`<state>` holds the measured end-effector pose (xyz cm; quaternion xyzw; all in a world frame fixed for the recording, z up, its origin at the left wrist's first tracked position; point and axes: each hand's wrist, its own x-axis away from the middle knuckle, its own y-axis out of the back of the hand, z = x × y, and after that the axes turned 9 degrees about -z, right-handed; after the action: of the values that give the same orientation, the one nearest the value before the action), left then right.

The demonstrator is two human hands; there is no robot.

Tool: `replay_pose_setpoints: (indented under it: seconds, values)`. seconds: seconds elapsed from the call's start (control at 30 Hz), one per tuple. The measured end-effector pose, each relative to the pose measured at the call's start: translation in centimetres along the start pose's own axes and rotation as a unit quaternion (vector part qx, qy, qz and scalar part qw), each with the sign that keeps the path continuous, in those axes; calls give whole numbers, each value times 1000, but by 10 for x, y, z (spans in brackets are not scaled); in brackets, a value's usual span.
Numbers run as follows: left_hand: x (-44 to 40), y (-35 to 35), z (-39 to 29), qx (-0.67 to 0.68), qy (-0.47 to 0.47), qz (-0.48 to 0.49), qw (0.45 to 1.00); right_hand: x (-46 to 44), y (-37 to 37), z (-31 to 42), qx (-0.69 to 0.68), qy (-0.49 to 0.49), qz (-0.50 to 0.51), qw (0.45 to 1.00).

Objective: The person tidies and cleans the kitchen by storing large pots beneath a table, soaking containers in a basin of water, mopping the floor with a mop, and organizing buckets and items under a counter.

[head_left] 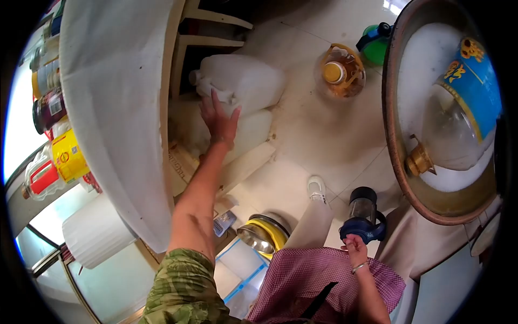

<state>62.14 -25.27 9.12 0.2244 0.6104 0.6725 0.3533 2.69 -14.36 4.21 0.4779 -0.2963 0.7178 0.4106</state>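
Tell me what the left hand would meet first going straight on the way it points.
Probably the upper white jug: the left hand's spread fingers overlap it in view, though depth leaves any gap unclear.

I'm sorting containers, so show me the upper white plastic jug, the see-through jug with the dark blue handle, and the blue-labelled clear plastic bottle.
Upper white plastic jug [252, 78]: head view, on its side.
See-through jug [363, 210]: head view, on its wall.
Blue-labelled clear bottle [452, 125]: head view, on its unlabelled part.

The upper jug [251, 78] is milky white, the bottle [362, 209] black and navy. The sleeve [183, 289] is camouflage green, the cloth [307, 270] pink-checked.
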Motion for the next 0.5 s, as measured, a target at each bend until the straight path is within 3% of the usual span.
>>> replay_pose_setpoints:
  seconds: [0.1,0.17,0.3,0.5]
  values:
    - [-37,-33,4,-108,-65,104,987,-2,1,-8,26,19,-18,999]
    - [-36,-32,0,-135,-83,103,982,-4,0,-12,16,32,-23,999]
    - [-37,-15,-3,-139,-119,111,977,12,-4,47,-42,-80,7,996]
    - [-54,-10,14,-203,-231,162,938,3,11,19,1,-49,-21,999]
